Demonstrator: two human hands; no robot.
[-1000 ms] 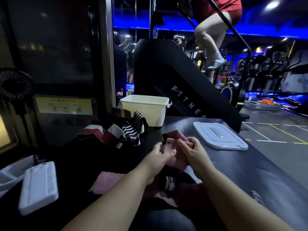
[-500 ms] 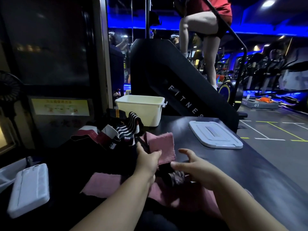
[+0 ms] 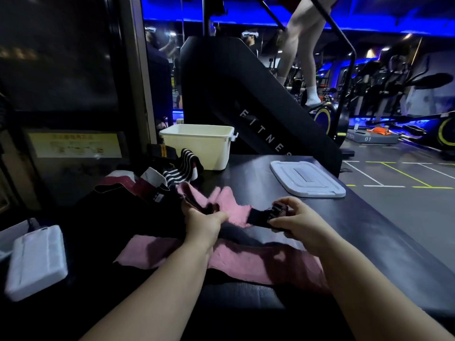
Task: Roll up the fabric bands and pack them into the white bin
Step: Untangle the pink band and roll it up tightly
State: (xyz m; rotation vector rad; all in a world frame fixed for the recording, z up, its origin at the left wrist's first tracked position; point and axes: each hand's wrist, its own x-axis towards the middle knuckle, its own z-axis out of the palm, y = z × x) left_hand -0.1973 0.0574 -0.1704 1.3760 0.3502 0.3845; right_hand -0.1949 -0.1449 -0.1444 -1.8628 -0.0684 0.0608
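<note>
Since the pink fabric band (image 3: 234,208), held between both hands, is soft, light and floppy, it likely rolls best from its dark end. The left hand (image 3: 205,223) grips its pink part; the right hand (image 3: 299,223) pinches that end. The white bin (image 3: 202,150) sits at eleven o'clock.

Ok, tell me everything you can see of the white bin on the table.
The white bin is a cream-white rectangular tub, plastic by its look, with a small tab on its right end. It stands upright and open at the far side of the dark table, its lid lying apart to the right. A striped band overlaps its lower left corner; its floor is hidden.
</note>
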